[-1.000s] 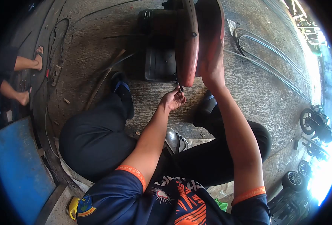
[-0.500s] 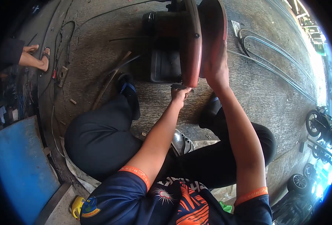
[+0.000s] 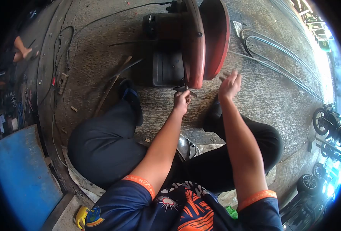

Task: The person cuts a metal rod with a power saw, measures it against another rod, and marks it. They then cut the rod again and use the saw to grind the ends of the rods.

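On the ground ahead stands a cut-off machine with a dark motor body (image 3: 164, 29) and a worn red blade guard (image 3: 195, 73). A round red side cover (image 3: 217, 54) sits to the right of the guard, with a gap between them at the bottom. My left hand (image 3: 182, 103) is closed on a short flat dark metal piece (image 3: 186, 92) just under the guard's lower end. My right hand (image 3: 230, 85) is off the machine, below and right of the cover, fingers apart and holding nothing.
A silver metal part (image 3: 185, 147) lies between my legs. Bent rods (image 3: 282, 71) stretch across the ground at right; a wooden stick (image 3: 110, 88) and cables lie at left. A blue panel (image 3: 26, 165) is at lower left. Another person's foot (image 3: 24, 52) shows at upper left.
My right hand has let go of the red cover and drawn back toward me. My left hand has moved slightly down, still under the guard. The other person's feet have shifted left.
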Action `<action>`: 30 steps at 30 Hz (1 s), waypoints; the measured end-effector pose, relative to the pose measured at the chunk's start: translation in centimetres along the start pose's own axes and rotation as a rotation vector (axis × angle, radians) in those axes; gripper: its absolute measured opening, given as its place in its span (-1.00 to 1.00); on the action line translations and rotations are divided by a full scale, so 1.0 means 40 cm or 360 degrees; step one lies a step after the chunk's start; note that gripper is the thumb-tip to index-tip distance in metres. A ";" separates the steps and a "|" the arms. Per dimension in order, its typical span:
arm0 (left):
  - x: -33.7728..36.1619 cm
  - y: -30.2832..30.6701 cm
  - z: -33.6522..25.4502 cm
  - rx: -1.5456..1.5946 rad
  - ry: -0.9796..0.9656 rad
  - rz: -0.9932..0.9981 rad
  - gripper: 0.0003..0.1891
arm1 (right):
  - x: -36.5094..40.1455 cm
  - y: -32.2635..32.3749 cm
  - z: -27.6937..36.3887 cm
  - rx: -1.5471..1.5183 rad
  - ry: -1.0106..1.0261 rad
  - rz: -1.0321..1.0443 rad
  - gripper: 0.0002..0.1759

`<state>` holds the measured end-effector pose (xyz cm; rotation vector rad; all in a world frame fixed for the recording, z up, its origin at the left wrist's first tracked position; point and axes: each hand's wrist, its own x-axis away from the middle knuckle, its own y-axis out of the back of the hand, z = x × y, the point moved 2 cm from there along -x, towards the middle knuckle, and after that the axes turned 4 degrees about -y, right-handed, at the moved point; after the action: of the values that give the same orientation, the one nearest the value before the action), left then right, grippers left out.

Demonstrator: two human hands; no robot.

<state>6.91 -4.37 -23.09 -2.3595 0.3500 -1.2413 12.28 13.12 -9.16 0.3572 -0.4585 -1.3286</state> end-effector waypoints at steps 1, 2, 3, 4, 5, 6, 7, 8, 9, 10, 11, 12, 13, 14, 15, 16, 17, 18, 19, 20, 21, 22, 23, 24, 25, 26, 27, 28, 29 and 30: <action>-0.010 0.010 -0.002 0.0368 0.0160 -0.0200 -0.90 | -0.026 -0.009 -0.118 0.0718 -0.0030 -0.0088 -0.51; -0.020 0.017 -0.012 0.0368 0.0159 -0.0207 -0.90 | 0.018 -0.017 -0.132 0.0772 -0.0184 0.0139 -0.56; -0.028 0.025 -0.021 0.0410 0.0138 -0.0239 -0.89 | 0.092 -0.027 -0.146 0.0822 -0.0341 0.0366 -0.61; -0.037 0.030 -0.027 0.0450 0.0118 -0.0270 -0.84 | 0.149 -0.047 -0.140 0.0940 -0.0212 0.0458 -0.61; -0.049 0.036 -0.026 0.0445 0.0118 -0.0277 -0.84 | 0.192 -0.074 -0.128 0.1055 -0.0081 0.0550 -0.60; -0.059 0.045 -0.022 0.0442 0.0089 -0.0270 -0.80 | 0.221 -0.102 -0.105 0.1207 0.0093 0.0782 -0.62; -0.061 0.050 -0.020 0.0437 0.0065 -0.0267 -0.76 | 0.244 -0.123 -0.090 0.1354 0.0266 0.1018 -0.64; -0.062 0.055 -0.016 0.0429 0.0073 -0.0282 -0.76 | 0.254 -0.139 -0.094 0.1354 0.0251 0.1031 -0.64; -0.056 0.047 -0.023 0.0470 0.0121 -0.0286 -0.71 | 0.256 -0.152 -0.100 0.1340 0.0196 0.0911 -0.68; -0.054 0.033 -0.036 0.0511 0.0163 -0.0285 -0.66 | 0.247 -0.166 -0.105 0.1321 0.0146 0.0788 -0.71; -0.052 0.024 -0.049 0.0501 0.0158 -0.0288 -0.66 | 0.226 -0.174 -0.118 0.1311 0.0141 0.0791 -0.71; -0.050 0.028 -0.050 0.0618 0.0257 -0.0322 -0.64 | 0.201 -0.175 -0.129 0.1291 0.0179 0.0822 -0.77; -0.041 0.030 -0.049 0.0738 0.0360 -0.0358 -0.63 | 0.186 -0.179 -0.142 0.1274 0.0215 0.0852 -0.81; -0.040 0.036 -0.045 0.0772 0.0367 -0.0365 -0.63 | 0.177 -0.193 -0.152 0.1239 0.0144 0.0730 -0.83; -0.051 0.055 -0.027 0.0764 0.0369 -0.0379 -0.63 | 0.174 -0.196 -0.158 0.1238 0.0131 0.0740 -0.83; -0.064 0.068 -0.016 0.0727 0.0280 -0.0239 -0.65 | 0.171 -0.197 -0.162 0.1205 0.0131 0.0761 -0.83; -0.078 0.081 -0.006 0.0686 0.0193 -0.0096 -0.67 | 0.167 -0.197 -0.165 0.1171 0.0130 0.0778 -0.83; -0.083 0.085 -0.005 0.0672 0.0198 -0.0100 -0.67 | 0.159 -0.198 -0.167 0.1165 0.0115 0.0779 -0.83; -0.090 0.088 -0.009 0.0662 0.0173 -0.0099 -0.68 | 0.152 -0.201 -0.169 0.1181 0.0055 0.0828 -0.82; -0.091 0.093 -0.012 0.0652 0.0150 -0.0099 -0.70 | 0.156 -0.199 -0.171 0.1198 -0.0006 0.0879 -0.81; -0.083 0.080 -0.023 0.0638 0.0152 -0.0097 -0.70 | 0.167 -0.193 -0.167 0.1188 -0.0016 0.0874 -0.81; -0.065 0.051 -0.059 0.0121 -0.0019 -0.0363 -0.69 | 0.176 -0.185 -0.157 0.1061 -0.0112 0.0805 -0.77; -0.042 0.020 -0.099 -0.0394 -0.0202 -0.0620 -0.62 | 0.185 -0.178 -0.148 0.0933 -0.0200 0.0735 -0.71; 0.005 -0.042 -0.171 -0.0577 -0.0706 -0.0542 -0.58 | 0.209 -0.184 -0.154 0.0807 -0.0391 0.0477 -0.55; 0.029 -0.104 -0.232 -0.0509 -0.1080 -0.0651 -0.57 | 0.235 -0.209 -0.167 0.0790 -0.0379 0.0478 -0.55; 0.060 -0.164 -0.286 -0.0434 -0.1448 -0.0758 -0.56 | 0.263 -0.225 -0.197 0.0426 -0.0635 0.0189 -0.52; 0.119 -0.231 -0.357 -0.0483 -0.1413 -0.0517 -0.55 | 0.291 -0.241 -0.242 0.0057 -0.0883 -0.0106 -0.50; 0.177 -0.290 -0.427 -0.0532 -0.1370 -0.0275 -0.54 | 0.307 -0.292 -0.311 -0.0780 -0.1235 -0.0018 -0.53; 0.197 -0.339 -0.462 -0.0679 -0.1357 -0.0075 -0.58 | 0.320 -0.269 -0.247 -0.1109 -0.1411 0.0115 -0.52; 0.230 -0.391 -0.486 -0.0880 -0.1279 0.0093 -0.57 | 0.324 -0.272 -0.220 -0.1223 -0.1408 0.0093 -0.47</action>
<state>-3.72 0.09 0.85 -3.0310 0.5197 -0.0834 9.88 -1.90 -20.63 -0.9106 -0.6256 -1.4527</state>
